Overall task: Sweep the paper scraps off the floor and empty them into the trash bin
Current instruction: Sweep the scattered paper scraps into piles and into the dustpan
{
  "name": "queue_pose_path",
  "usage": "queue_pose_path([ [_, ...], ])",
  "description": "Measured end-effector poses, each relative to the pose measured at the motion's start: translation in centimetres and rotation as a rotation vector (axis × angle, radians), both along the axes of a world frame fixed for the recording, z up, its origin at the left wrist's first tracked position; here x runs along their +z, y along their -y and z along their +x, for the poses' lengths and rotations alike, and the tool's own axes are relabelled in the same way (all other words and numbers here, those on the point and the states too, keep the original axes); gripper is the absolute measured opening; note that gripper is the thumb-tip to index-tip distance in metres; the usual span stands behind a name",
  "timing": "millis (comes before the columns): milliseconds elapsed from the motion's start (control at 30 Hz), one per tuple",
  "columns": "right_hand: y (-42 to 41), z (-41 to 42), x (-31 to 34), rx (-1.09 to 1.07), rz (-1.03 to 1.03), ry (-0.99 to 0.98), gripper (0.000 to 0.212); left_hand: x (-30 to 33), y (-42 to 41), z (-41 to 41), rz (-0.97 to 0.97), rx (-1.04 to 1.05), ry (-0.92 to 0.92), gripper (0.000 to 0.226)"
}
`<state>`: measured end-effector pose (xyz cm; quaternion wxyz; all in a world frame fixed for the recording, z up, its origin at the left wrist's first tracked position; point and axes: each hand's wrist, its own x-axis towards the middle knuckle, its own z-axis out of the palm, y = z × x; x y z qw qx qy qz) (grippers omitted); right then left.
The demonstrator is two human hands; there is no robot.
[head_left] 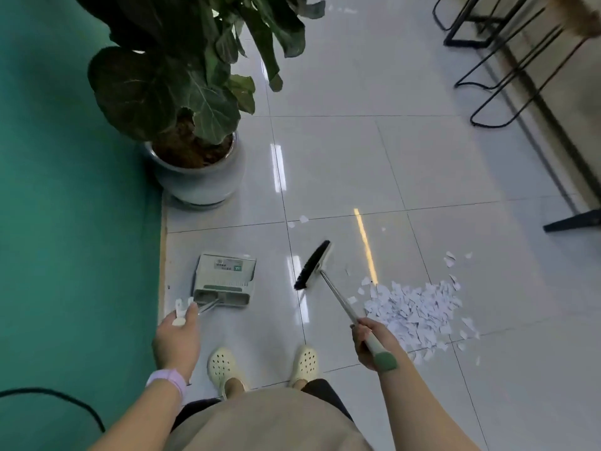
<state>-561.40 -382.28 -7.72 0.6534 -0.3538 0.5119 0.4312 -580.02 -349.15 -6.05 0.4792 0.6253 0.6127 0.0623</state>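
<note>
A heap of white paper scraps point(419, 307) lies on the glossy tiled floor at the right. A few stray scraps point(303, 219) sit farther ahead. My right hand point(370, 341) grips the upper end of a broom handle. The broom's black bristle head point(313, 265) hangs just left of the heap, tilted, near the floor. My left hand point(177, 336) holds the white top of the dustpan's handle. The grey dustpan point(224, 278) stands on the floor by the green wall. No trash bin is in view.
A large potted plant point(198, 177) stands ahead on the left against the green wall point(71, 222). Black metal stool legs point(507, 76) and a table foot point(572, 221) crowd the right. My two cream clogs point(224, 366) stand between dustpan and heap. A black cable point(65, 398) runs at lower left.
</note>
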Motion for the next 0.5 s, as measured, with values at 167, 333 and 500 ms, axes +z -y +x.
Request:
queue_pose_path([
  [167,-0.8,0.1,1.7,-0.079,-0.184,0.072,0.01,0.5,-2.1,2.1,-0.005,-0.151,0.045,0.042],
  [333,-5.4,0.5,2.5,-0.034,-0.337,0.098,0.005,0.6,-5.6,2.6,-0.021,-0.171,0.077,0.05],
  [500,-11.0,2.0,4.5,-0.118,-0.315,0.195,0.015,0.0,-7.4,2.7,-0.025,-0.201,0.044,0.052],
])
